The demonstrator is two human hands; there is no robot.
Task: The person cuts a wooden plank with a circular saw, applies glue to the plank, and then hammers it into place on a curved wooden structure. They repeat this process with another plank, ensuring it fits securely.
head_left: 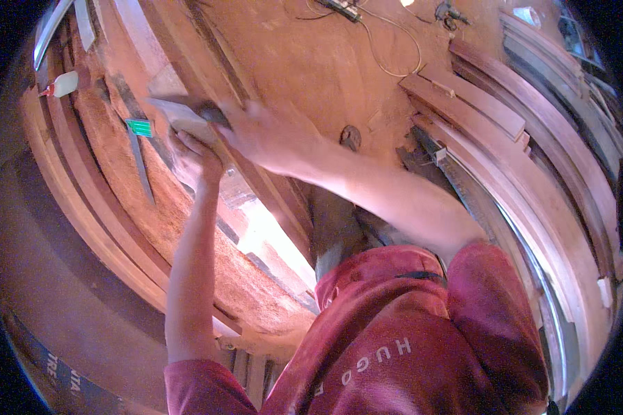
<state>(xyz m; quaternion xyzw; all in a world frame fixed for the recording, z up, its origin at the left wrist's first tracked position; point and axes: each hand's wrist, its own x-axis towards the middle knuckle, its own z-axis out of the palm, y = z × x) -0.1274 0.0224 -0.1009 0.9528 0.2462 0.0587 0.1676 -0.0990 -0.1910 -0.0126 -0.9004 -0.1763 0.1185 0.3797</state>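
Note:
My left hand point(192, 158) is closed around a pale piece of wood point(195, 128) above the dusty workbench. Beside it, my right hand point(250, 135) grips the dark handle of a hand tool point(214, 114), whose flat, pale blade seems to reach left over the wood. Motion blur hides the exact kind of tool and whether its blade touches the piece. Left of my hands, a bright green striped item point(140, 128) lies by a narrow, dark, pointed strip point(142, 166). Long boards point(256, 176) run diagonally under and beside my hands.
A white bottle with a red cap point(64, 84) lies on the far left of the bench. Sawdust point(111, 149) covers its middle. Stacked long timbers point(526, 152) fill the right side. A power strip point(340, 8) with a cable and a dark power tool point(450, 14) lie on the floor ahead.

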